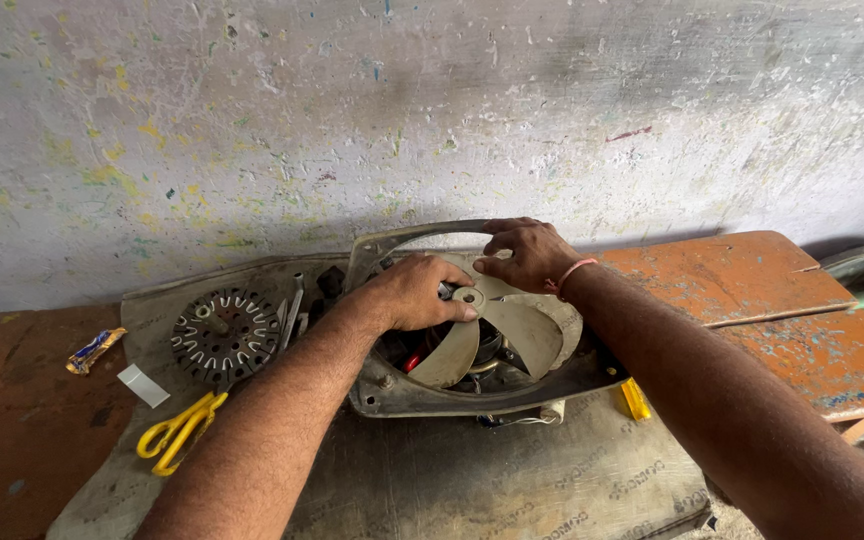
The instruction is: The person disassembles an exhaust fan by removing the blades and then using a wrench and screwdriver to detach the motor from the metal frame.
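A grey exhaust fan in a square metal frame lies flat on a dusty mat, its beige blades facing up. My left hand rests on the fan's left side, fingers curled at the round hub. My right hand reaches over the far rim, its fingertips pinching close to the hub from the other side. A pink band circles my right wrist. Whether either hand grips a small tool or part at the hub is hidden by the fingers.
A round toothed motor core and metal tools lie left of the fan. Yellow-handled scissors lie nearer me. A candy wrapper sits far left. Orange worn metal benches stand right; a stained wall is behind.
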